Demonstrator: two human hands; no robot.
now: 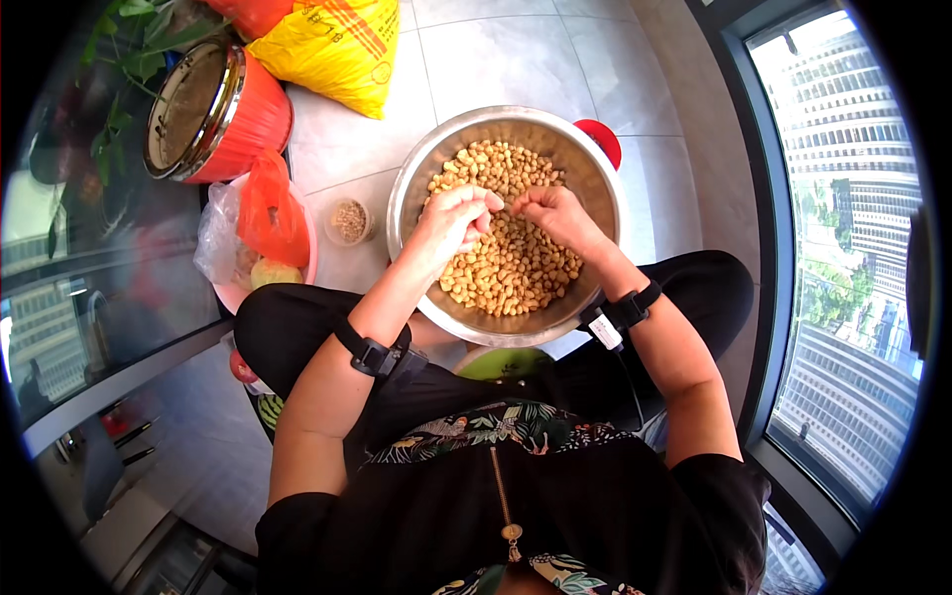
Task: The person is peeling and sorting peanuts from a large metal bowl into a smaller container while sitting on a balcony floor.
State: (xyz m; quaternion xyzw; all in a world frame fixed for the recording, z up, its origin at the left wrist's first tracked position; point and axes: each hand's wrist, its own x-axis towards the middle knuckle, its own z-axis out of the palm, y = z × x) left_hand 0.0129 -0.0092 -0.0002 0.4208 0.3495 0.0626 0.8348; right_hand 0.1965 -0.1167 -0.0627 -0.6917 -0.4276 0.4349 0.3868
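A wide stainless steel basin point(506, 336) holds a heap of unshelled peanuts point(513, 275) in front of me. Over the heap, my left hand point(460, 216) has its thumb and fingertips curled together, and something small and pale may be at the tips. My right hand point(554, 216) is a little to the right, fingers bent and pointing towards the left one; whether anything is pinched in it cannot be made out. A narrow gap separates the two hands. Left of the basin, a small clear cup point(349, 222) contains small light-brown pieces.
A pink tub point(312, 242) with plastic bags stands at left, below a red pot point(260, 111). Behind them lies a yellow bag point(335, 52). A red round object point(604, 141) shows beyond the basin's rim. Something green point(506, 363) sits between my legs; a window point(840, 260) borders the right.
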